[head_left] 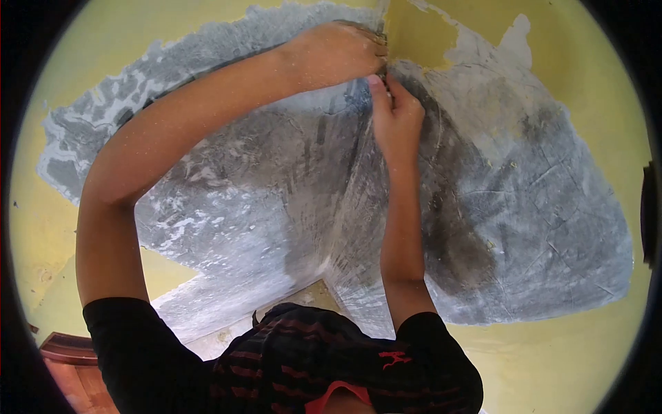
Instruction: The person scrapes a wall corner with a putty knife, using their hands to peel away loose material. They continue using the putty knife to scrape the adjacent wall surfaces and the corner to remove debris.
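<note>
- Our two hands meet high up in the wall corner (358, 207), where two walls join, at the edge of the yellow paint (414, 31) that is left there.
- Our left hand (334, 52) is curled shut and pressed on the wall. It may hold a small tool, but we cannot tell, as the fingers hide it.
- Our right hand (394, 114) is just below it, almost touching. Its fingers (379, 86) are pinched together at the paint edge. We cannot see what is in the pinch.
- Around the hands the wall is scraped down to bare grey plaster (276, 179). Yellow paint stays on the outside of the grey patch.
- What could go wrong, we think: the hands are very close, so a slip could hurt a finger. Dust and paint bits could fall on our face, since we work above our head.
- Both arms reach up, the left arm (138, 172) bent at the elbow, the right arm (403, 228) nearly straight.
- We wear a black shirt (310, 366) with red stripes.
</note>
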